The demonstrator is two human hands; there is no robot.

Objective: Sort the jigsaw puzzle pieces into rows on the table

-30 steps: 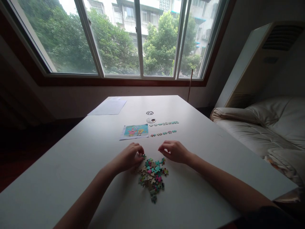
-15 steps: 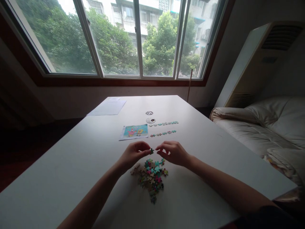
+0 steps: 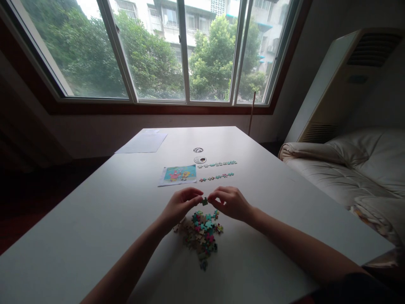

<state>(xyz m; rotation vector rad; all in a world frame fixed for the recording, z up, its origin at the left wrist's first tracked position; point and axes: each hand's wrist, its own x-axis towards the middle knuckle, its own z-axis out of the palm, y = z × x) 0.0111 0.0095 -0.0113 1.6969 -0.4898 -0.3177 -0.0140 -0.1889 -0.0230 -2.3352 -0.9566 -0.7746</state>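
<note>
A small green puzzle piece (image 3: 205, 201) is pinched between the fingertips of my left hand (image 3: 181, 205) and my right hand (image 3: 231, 202), a little above the white table (image 3: 95, 219). Both hands have curled fingers meeting at the piece. Just below them lies a heap of loose, colourful puzzle pieces (image 3: 201, 234). Farther back lie two short rows of joined pieces (image 3: 217, 170) and a colourful reference picture (image 3: 178, 174).
Two small round objects (image 3: 199, 155) sit behind the picture. A sheet of paper (image 3: 142, 142) lies at the table's far left. A sofa with a pale cover (image 3: 348, 169) stands to the right. A wide window spans the back wall.
My left hand lifted a green piece out of the heap and my right hand came across to meet it. Both now hold it together above the heap.
</note>
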